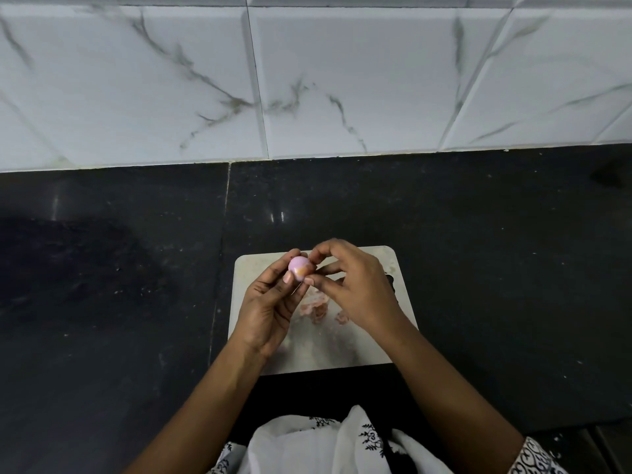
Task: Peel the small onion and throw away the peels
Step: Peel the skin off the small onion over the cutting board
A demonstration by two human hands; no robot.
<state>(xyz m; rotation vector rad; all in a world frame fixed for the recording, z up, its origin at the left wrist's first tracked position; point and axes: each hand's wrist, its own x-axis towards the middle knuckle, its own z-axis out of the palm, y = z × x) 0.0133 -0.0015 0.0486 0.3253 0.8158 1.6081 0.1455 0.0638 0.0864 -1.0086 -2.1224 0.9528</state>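
Observation:
A small pink onion (299, 267), mostly bare with an orange patch of skin on its lower right, is held above the steel cutting board (372, 343). My left hand (270, 309) grips it between thumb and fingertips. My right hand (349, 285) pinches at the onion's right side with thumb and forefinger, at the remaining skin. Several pinkish peel scraps (316, 307) lie on the board under my hands, partly hidden by them.
The board lies on a black stone counter (119, 285) that runs left and right. A white marble-patterned tiled wall (307, 80) rises behind it. White patterned cloth (325, 443) of my clothing hangs at the near edge.

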